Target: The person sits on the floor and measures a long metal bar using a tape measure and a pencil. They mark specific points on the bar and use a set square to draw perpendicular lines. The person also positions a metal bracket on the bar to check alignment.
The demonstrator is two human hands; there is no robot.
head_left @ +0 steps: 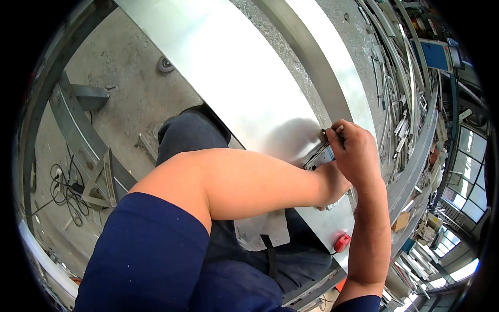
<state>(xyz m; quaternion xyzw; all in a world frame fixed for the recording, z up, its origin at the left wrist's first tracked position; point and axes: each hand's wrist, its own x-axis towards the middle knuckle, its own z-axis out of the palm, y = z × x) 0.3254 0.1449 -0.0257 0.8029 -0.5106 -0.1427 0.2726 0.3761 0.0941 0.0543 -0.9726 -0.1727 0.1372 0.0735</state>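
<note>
A long, shiny sheet-metal panel (pixel 244 73) stretches away in front of me. My left forearm crosses over it, and my left hand (pixel 332 183) is curled low against its surface. The left fingers are mostly hidden, so what they hold cannot be made out. Just beyond it, my right hand (pixel 356 151) is closed with thumb and fingers pinched on a thin, dark metal tool (pixel 315 158). The tool slants down to the panel beside my left hand; its exact kind is unclear. A small red rounded case (pixel 341 242) rests on the panel nearer to me.
A second long metal profile (pixel 332 67) runs alongside to the right. Metal offcuts (pixel 403 109) are heaped along the right side. A curved steel frame (pixel 83 130) and tangled black cable (pixel 73 190) are on the left. A caster wheel (pixel 166 64) shows beside the panel's edge.
</note>
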